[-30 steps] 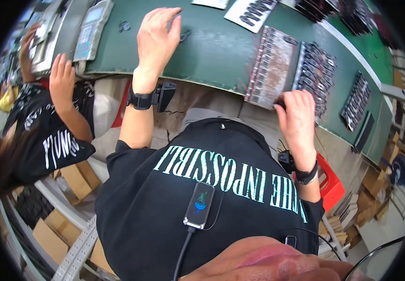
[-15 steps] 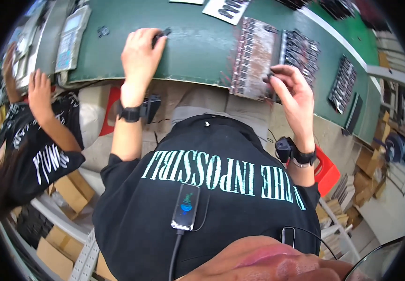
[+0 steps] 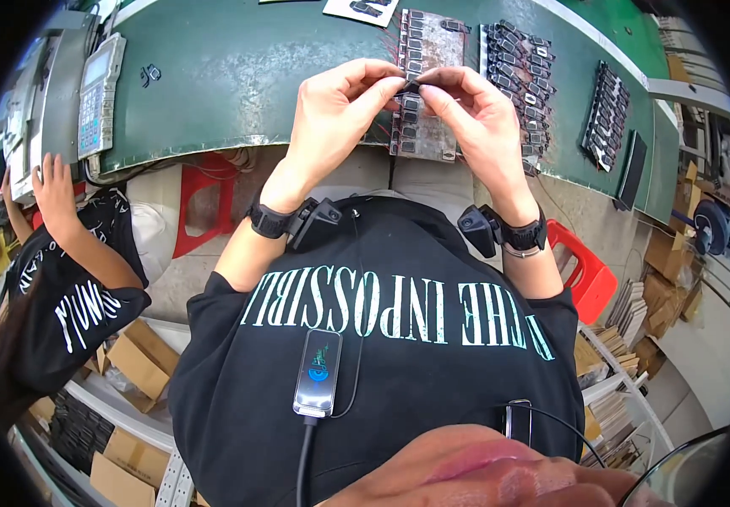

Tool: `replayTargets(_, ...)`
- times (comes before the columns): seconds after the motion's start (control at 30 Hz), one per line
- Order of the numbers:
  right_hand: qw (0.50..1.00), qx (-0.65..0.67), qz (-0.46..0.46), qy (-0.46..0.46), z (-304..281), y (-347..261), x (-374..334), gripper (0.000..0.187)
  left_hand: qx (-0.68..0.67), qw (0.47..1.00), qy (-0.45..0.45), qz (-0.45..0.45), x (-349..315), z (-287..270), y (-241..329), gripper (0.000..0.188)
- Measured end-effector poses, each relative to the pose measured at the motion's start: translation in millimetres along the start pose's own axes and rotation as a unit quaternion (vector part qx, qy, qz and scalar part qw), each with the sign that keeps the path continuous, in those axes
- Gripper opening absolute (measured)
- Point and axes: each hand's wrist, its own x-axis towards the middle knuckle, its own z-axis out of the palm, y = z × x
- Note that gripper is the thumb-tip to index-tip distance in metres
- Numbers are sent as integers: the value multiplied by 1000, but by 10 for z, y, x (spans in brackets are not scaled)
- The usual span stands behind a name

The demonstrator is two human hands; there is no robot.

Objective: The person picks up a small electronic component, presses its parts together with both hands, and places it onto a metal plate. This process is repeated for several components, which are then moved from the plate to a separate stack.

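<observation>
Left hand: I see its point(image 3: 335, 110) thumb and finger pinched narrow on a small dark part.
Right hand: this one point(image 3: 483, 118) pinches the same part point(image 3: 412, 87) from the other side, tip to tip.
Part: between the fingertips, in front of the plate; I can't tell how high it sits.
Slip risk: with so little to grip, I judge a twist or uneven pull could drop it among its lookalikes.
Snag risk: thin reddish wires point(image 3: 389, 40) fringe the plate's left edge; a low sweep of the left knuckles might catch them.
Plate: flat, oblong, greyish and blotchy point(image 3: 439, 52), lined with dark rounded blocks.
Rack: crowded, glossy black pieces point(image 3: 517, 84) just right of the plate.
Counter: green, scuffed, faintly shiny point(image 3: 230, 89).
</observation>
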Motion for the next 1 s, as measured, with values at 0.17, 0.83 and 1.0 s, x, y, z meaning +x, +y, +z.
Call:
replayTargets(0.17,997,-73,-9,13,-11,38,30,17,-77,995,-50,-40,60,-26,-53,24)
replayTargets(0.83,966,-191,-153,80,133,86,-64,16,-91,995,-14,-43,3,122,-241,22)
replayTargets(1.0,980,-159,-83,86,101,133,-30,15,-147,983,-51,-97,1,105,-240,27)
